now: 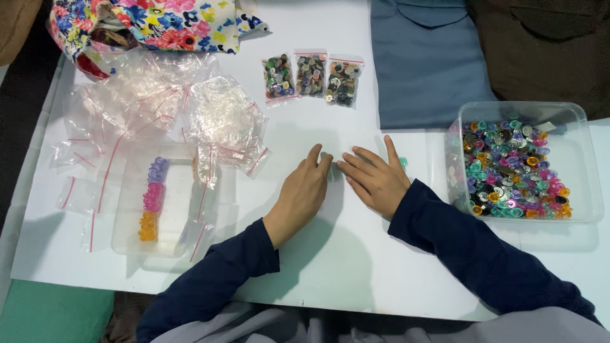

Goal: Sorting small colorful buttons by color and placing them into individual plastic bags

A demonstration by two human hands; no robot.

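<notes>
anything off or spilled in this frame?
No spill that I can see. One teal button lies loose on the table by the right hand, outside the clear tub of buttons. Empty zip bags are heaped untidily over the left tray. The three filled bags sit in a neat row.

Small craft or sewing workspace, likely home-based. Evidence: white table [330,254] with clear tub of mixed coloured buttons [516,168], three zip bags of sorted buttons [312,77], heap of empty zip bags [171,111], folded blue fabric [429,60], floral cloth [159,22].
</notes>
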